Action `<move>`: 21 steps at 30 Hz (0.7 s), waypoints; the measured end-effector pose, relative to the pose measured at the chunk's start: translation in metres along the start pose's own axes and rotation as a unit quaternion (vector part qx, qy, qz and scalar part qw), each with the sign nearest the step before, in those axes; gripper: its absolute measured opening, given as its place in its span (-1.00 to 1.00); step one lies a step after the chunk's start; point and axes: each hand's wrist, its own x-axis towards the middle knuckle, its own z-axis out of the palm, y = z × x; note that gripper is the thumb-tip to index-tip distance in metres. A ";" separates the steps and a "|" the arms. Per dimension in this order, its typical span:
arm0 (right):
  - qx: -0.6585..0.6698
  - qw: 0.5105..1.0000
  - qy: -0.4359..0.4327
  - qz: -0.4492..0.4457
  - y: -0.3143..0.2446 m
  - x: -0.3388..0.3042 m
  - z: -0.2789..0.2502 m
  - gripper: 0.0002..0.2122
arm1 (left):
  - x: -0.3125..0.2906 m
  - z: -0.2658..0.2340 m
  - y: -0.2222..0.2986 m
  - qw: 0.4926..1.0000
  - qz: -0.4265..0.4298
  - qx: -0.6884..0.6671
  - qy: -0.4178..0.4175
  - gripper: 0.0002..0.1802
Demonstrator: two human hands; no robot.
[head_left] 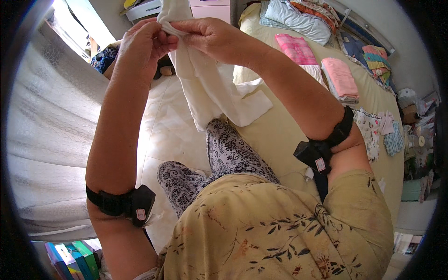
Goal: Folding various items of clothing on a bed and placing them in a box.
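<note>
A white cloth garment [200,81] hangs from my raised hands at the top of the view. Its long, limb-like parts drop toward my knee, and one end spreads out over the bed's edge. My left hand [143,44] is closed, with thumb and fingertips pinching a gathered bit of the fabric. From the other side, my right hand [212,38] grips the same bunched spot, its thumb pointing left against the cloth. The fingertips of both hands nearly meet there. The garment's upper end runs out of the picture above my hands.
To the right is a bed [303,126] with a yellowish sheet. On it lie a folded pink towel [340,77], a pink-and-white folded cloth [296,49], small garments [368,130] and piled bedding [298,21]. A pale curtain [51,140] hangs at left, above colourful boxes [74,259].
</note>
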 end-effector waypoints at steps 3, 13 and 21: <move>0.045 0.998 0.018 -0.040 0.004 -0.002 0.010 -0.64 | 0.000 0.002 -0.005 0.999 -0.013 -0.041 0.024 -0.81; 0.182 0.983 0.033 0.006 -0.016 0.021 0.010 -0.79 | -0.012 -0.014 0.009 0.931 0.171 0.319 0.048 -0.37; 0.409 0.909 -0.061 0.062 -0.023 0.022 0.009 -0.65 | -0.014 -0.067 -0.021 0.992 -0.053 -0.117 -0.004 -0.23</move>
